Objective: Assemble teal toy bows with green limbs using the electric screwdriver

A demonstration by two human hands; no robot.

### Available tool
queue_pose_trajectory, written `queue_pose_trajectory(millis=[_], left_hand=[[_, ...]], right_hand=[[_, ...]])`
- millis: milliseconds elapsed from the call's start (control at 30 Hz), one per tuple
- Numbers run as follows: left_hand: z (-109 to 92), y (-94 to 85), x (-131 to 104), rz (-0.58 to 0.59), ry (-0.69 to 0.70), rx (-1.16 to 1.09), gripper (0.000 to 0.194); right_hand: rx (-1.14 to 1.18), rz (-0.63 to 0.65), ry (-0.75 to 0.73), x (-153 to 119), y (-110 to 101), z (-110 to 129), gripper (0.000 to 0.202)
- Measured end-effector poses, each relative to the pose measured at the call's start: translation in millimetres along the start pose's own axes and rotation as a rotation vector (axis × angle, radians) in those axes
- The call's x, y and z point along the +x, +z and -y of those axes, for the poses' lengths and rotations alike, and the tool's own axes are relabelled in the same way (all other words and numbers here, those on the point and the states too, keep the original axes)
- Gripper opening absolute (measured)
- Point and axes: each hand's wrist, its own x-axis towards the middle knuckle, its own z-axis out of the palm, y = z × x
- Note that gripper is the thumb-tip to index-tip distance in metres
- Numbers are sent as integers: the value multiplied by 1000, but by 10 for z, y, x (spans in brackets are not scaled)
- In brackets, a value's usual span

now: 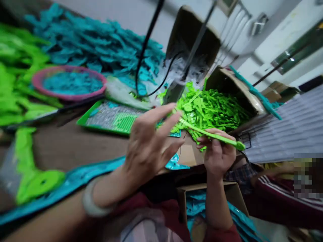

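A long, thin bright green strip with a rounded end runs slantwise between my hands. My right hand is closed round its lower right part, near the rounded end. At the strip's upper left end is my left hand, its thumb and lower fingers apart and its index fingertip near the strip; blur hides whether it touches. Behind the strip lies a heap of similar green pieces, spilling from a cardboard box on its side.
A green tray, a pink basket of blue pieces and a large blue pile stand at the left and back. A metal lamp-like arm rises behind my hands. A person's striped sleeve shows at the right.
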Motion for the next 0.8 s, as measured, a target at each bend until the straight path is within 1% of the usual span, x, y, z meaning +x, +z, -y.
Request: queue_pose_trajectory(millis=[33,67,100,133,167,200,233,267,300,367,400,433,467,500,567,600,700,800], left_hand=[[-26,109,-41,-113,-43,-58,66],[-20,244,-95,-176,-68,-140,78],[15,388,-152,-125,-81,-213,83],[71,522,-203,-21,-78,-277,83],[138,629,-246,95,-87,-342,74],[208,697,-283,215,-117,-386,61],[278,723,-317,297,-159,-418,49],[345,711,-350,334,-209,-435,41],[409,673,-385,329,-253,-431,37],[531,573,-461,237,-275,-365,34],[588,536,-502,189,-238,-313,32],[643,518,-543,150,-173,-254,31],[696,517,-583,120,-90,-190,30],[747,528,-621,96,-2,-128,31],[840,551,-690,78,151,-18,31],[879,547,-722,85,197,28,30],[943,440,-814,175,239,79,25],[913,267,-885,245,225,84,26]], right_hand=[[-22,-72,-88,25,-12,75,9],[-39,-126,-142,44,-17,136,9],[-54,-171,-171,60,-22,180,10],[-69,-218,-186,75,-34,208,10],[-85,-274,-194,90,-62,221,11],[-100,-337,-193,101,-109,217,12],[-113,-406,-176,107,-176,192,14],[-121,-460,-127,103,-258,142,15],[-118,-487,-40,89,-349,64,18],[-73,-469,232,29,-525,-179,26],[-39,-435,387,-15,-597,-332,32],[-7,-400,525,-66,-652,-493,38],[17,-373,631,-119,-691,-651,42],[31,-356,704,-172,-715,-795,45],[40,-325,787,-265,-728,-1016,47],[43,-308,815,-304,-721,-1088,47],[58,-245,910,-381,-664,-1185,46],[78,-172,978,-395,-583,-1208,46]])
